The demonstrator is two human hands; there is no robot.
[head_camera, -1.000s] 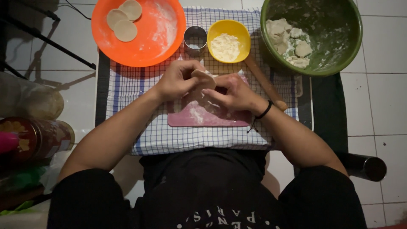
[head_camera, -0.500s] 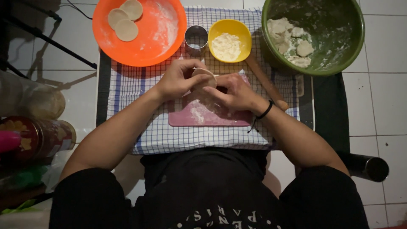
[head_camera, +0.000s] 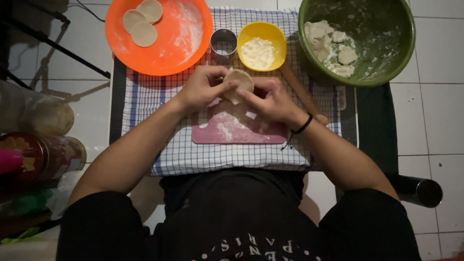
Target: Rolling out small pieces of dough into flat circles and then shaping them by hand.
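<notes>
My left hand (head_camera: 203,88) and my right hand (head_camera: 269,98) together hold a round flat piece of dough (head_camera: 239,80) just above a pink cutting board (head_camera: 239,130) dusted with flour. Fingertips of both hands pinch the disc's edges. The board lies on a blue-and-white checked cloth (head_camera: 145,96). Behind the hands stand a metal ring cutter (head_camera: 224,43) and a yellow bowl of flour (head_camera: 261,46).
An orange plate (head_camera: 164,43) at the back left bears three dough discs (head_camera: 143,34). A green bowl (head_camera: 401,34) at the back right holds dough scraps. A wooden rolling pin (head_camera: 302,94) lies right of the board. Jars (head_camera: 43,157) stand at the left, a dark cylinder (head_camera: 419,191) at the right.
Both hands have lifted the dough disc off the board and moved it slightly away from me, towards the yellow bowl.
</notes>
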